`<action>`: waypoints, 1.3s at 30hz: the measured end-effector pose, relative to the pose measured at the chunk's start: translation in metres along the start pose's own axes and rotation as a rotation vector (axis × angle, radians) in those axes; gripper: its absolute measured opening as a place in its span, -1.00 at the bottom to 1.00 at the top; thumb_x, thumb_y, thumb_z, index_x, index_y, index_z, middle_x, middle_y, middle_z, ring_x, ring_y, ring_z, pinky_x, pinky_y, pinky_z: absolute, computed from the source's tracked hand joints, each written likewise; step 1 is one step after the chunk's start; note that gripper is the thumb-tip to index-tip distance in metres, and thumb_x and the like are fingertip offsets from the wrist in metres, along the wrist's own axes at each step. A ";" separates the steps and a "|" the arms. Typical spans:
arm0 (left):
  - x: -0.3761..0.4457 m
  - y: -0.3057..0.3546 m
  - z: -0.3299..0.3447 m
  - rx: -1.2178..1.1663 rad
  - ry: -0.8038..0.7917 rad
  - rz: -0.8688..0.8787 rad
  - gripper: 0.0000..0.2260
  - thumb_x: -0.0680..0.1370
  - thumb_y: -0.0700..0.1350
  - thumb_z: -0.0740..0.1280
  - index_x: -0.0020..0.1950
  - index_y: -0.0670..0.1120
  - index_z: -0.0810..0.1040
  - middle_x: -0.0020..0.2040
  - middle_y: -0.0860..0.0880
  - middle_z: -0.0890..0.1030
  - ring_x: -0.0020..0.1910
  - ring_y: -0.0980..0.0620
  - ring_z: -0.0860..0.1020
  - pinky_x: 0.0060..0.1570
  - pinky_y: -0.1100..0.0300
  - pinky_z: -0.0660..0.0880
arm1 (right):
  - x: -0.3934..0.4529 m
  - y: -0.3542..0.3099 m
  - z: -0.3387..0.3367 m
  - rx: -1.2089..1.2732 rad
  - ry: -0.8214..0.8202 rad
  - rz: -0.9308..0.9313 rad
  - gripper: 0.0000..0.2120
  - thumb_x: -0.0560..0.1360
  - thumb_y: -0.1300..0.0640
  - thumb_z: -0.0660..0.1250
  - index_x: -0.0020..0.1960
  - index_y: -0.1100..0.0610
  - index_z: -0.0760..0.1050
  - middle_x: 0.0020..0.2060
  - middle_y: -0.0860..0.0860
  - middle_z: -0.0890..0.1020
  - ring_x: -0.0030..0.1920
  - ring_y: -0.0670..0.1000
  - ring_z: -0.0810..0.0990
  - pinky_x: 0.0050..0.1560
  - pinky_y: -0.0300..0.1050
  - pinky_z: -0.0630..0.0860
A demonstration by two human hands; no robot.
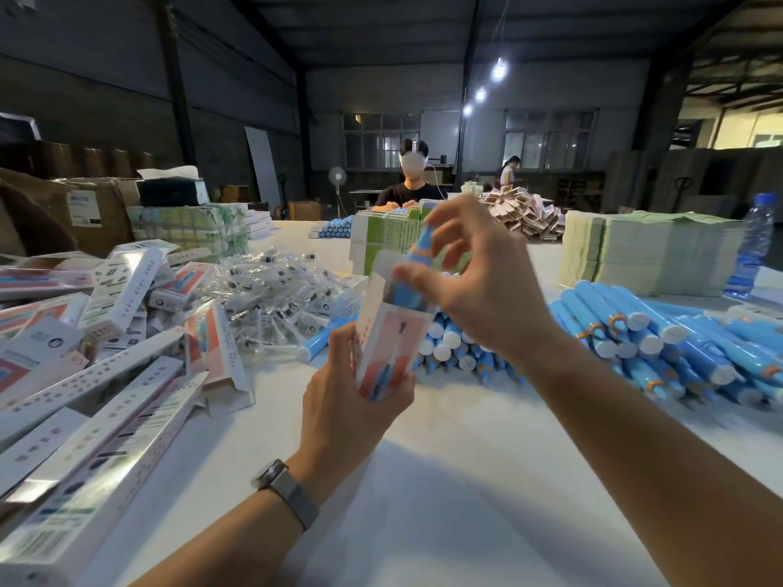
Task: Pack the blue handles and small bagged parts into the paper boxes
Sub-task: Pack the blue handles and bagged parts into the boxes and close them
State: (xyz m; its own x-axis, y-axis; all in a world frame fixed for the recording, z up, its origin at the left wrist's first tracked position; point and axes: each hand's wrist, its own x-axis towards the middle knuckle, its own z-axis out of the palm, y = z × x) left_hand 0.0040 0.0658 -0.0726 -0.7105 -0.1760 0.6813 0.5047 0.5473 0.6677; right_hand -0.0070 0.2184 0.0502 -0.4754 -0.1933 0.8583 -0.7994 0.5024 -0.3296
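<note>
Two hands work above the white table (423, 480): the left hand (351, 400) grips a paper box (387, 345) upright; the right hand (470, 281), fingers loosely curled, apparently pinches a blue handle (417, 264) half inside it. Beyond lie bagged parts (271, 286), a handle pile (661, 345), stacked cartons (644, 252) and a dim warehouse.

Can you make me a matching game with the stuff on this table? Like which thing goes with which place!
Things:
1. blue handle
2. paper box
3. water bottle
4. pile of small bagged parts

Places:
A. gripped by the left hand
B. far right edge of the table
C. poking out of the box top, by the right hand
D. middle left, behind the boxes

Pairs: 1-C, 2-A, 3-B, 4-D
</note>
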 end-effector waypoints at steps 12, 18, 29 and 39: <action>0.021 -0.031 -0.018 -0.018 0.246 -0.165 -0.49 0.41 0.03 0.55 0.03 0.13 0.20 -0.08 0.06 0.59 -0.16 -0.15 0.62 -0.18 -0.11 0.61 | -0.012 0.025 0.063 0.087 0.030 0.144 -0.88 0.53 0.13 0.29 0.01 0.06 0.59 -0.06 -0.09 0.53 -0.13 -0.18 0.53 -0.18 -0.37 0.40; 0.034 -0.057 -0.030 0.006 0.427 -0.247 -0.60 0.53 -0.02 0.44 0.09 0.08 0.20 0.10 -0.07 0.55 0.02 -0.20 0.54 -0.10 0.02 0.43 | 0.003 0.052 0.149 -0.295 -0.581 0.180 -0.61 0.52 0.19 0.24 0.33 0.03 0.49 0.22 0.07 0.56 0.29 0.10 0.39 0.24 0.02 0.42; 0.035 -0.065 -0.038 0.168 0.497 -0.231 -0.62 0.57 0.00 0.38 0.23 0.02 0.23 0.19 -0.14 0.46 0.18 -0.23 0.49 0.18 -0.29 0.41 | 0.019 0.044 0.249 -0.412 -0.817 0.145 -0.83 0.57 0.05 0.23 0.01 0.08 0.57 0.02 0.13 0.63 0.10 0.17 0.57 0.06 0.02 0.50; 0.036 -0.062 -0.034 0.039 0.489 -0.167 -0.61 0.56 -0.06 0.40 0.11 0.16 0.18 0.09 0.06 0.41 0.06 0.00 0.46 -0.03 0.13 0.53 | 0.030 0.051 0.238 -0.098 -0.396 0.345 -0.85 0.56 0.18 0.28 -0.15 0.15 0.57 -0.16 0.08 0.56 -0.16 0.03 0.47 -0.09 -0.09 0.43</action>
State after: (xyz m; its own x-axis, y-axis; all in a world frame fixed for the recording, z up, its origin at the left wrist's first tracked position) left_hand -0.0366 -0.0028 -0.0790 -0.4629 -0.6199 0.6336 0.3787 0.5080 0.7737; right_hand -0.1498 0.0379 -0.0342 -0.8219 -0.2967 0.4862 -0.5432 0.6655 -0.5119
